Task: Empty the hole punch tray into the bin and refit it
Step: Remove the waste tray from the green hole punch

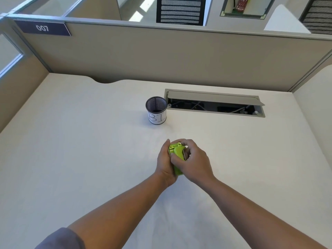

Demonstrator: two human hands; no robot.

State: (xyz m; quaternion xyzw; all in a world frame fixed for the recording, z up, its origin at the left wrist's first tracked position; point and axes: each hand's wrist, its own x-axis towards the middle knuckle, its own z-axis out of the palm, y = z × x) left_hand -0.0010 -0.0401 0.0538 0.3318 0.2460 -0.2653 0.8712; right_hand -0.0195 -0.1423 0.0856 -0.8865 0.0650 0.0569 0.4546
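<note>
A lime-green hole punch (177, 153) is held between both hands above the middle of the white desk (89, 141). My left hand (165, 164) cups its left side and underside. My right hand (193, 159) wraps over its right side, fingers curled on the top near a metal part. The tray cannot be made out under the fingers. The bin (156, 110), a small black mesh cup with a white paper label, stands upright on the desk beyond the hands, a little to the left.
An open cable hatch (215, 103) is sunk in the desk right of the bin, its grey lid raised. Beige partition walls (161, 56) close the desk at the back and both sides. A "007" sign (43, 28) hangs at the top left.
</note>
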